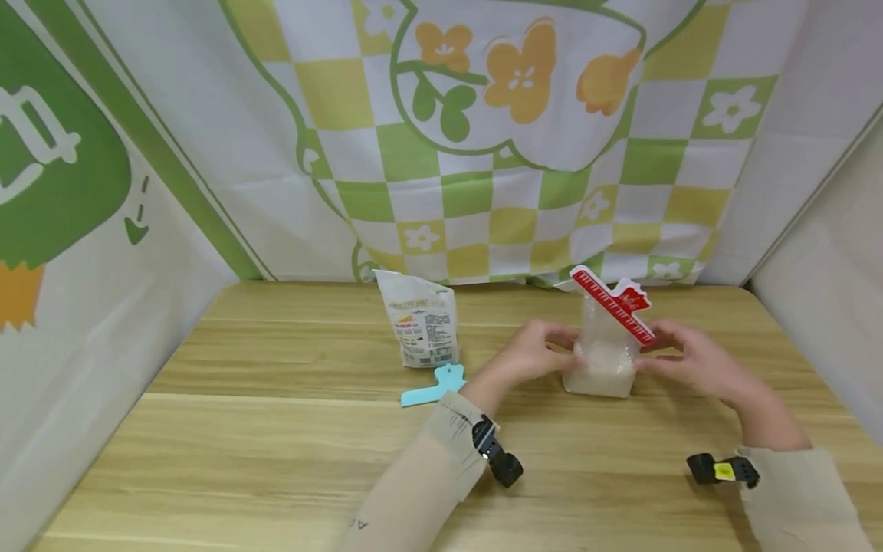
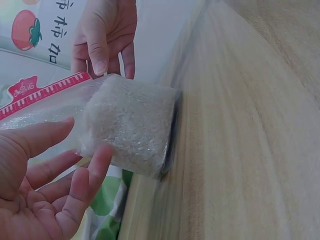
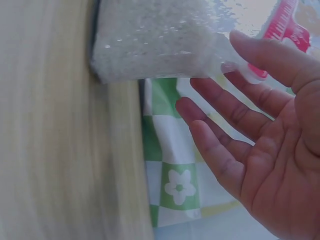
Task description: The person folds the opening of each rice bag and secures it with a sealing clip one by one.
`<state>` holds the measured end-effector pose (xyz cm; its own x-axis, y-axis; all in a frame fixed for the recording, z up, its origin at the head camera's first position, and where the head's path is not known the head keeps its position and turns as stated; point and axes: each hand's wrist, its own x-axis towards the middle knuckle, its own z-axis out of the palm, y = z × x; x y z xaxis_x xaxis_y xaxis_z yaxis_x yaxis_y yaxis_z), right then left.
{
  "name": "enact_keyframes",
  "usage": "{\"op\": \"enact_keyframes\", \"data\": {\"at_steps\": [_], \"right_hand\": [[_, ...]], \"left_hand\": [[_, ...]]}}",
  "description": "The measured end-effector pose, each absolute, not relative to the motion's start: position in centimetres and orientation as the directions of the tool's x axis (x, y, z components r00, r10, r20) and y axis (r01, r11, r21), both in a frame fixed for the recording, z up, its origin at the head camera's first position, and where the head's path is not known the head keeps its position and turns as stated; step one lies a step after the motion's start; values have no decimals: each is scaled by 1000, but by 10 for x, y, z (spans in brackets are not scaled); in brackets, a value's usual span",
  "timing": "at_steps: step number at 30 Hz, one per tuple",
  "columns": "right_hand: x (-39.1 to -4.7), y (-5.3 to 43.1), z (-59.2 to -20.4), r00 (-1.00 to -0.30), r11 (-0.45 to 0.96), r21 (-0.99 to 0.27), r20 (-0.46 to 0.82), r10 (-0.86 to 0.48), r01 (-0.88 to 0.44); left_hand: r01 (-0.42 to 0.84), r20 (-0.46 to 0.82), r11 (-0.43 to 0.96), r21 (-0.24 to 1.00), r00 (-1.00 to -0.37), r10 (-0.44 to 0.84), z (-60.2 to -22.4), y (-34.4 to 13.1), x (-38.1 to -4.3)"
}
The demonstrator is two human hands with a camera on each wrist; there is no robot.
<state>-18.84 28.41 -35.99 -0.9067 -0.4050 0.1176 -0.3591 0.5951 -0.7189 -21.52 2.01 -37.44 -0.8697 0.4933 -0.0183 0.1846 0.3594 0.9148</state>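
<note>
A clear plastic bag of white grains that look like rice (image 1: 599,374) stands upright on the table at the right. A red-and-white sealing clip (image 1: 612,305) with a piano-key pattern sits slanted across its upper part. My left hand (image 1: 530,353) is at the bag's left side, fingers loosely spread, fingertips right at the plastic in the left wrist view. On the opposite side is my right hand (image 1: 700,364), just below the clip's lower end. Its thumb and index finger (image 3: 255,92) lie beside the bag's edge, the other fingers loosely extended.
Left of the hands stands a white printed packet (image 1: 422,326). A light-blue clip (image 1: 433,389) lies in front of it, near the left sleeve. The wooden table (image 1: 276,460) ends at a patterned cloth (image 1: 476,207) behind the bag.
</note>
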Motion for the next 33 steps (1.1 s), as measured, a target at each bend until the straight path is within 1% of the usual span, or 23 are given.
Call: {"op": "enact_keyframes", "data": {"at_steps": [5, 7, 13, 20, 24, 28, 33], "right_hand": [[-188, 284, -355, -907, 572, -726, 175, -383, -381], [-187, 284, -353, -909, 575, -722, 190, -372, -386], [-180, 282, -343, -924, 584, -722, 230, -305, -372], [-173, 278, -324, -920, 585, -710, 325, -222, -392], [-169, 272, -317, -907, 589, -695, 376, -190, -411], [-163, 261, -307, -885, 587, -687, 449, -119, -428], [-154, 241, -290, -842, 580, -671, 537, -49, -462]], "left_hand": [[153, -9, 295, 943, -877, 481, -369, 12, -212], [159, -3, 298, 941, -880, 475, -366, 7, -210], [223, 35, 362, 905, -887, 460, -351, -12, -202], [323, 126, 373, 870, -876, 466, -314, -38, -182], [354, 170, 379, 855, -882, 439, -298, -50, -171], [394, 238, 386, 834, -888, 393, -286, -60, -162], [439, 324, 362, 822, -884, 337, -274, -74, -152]]}}
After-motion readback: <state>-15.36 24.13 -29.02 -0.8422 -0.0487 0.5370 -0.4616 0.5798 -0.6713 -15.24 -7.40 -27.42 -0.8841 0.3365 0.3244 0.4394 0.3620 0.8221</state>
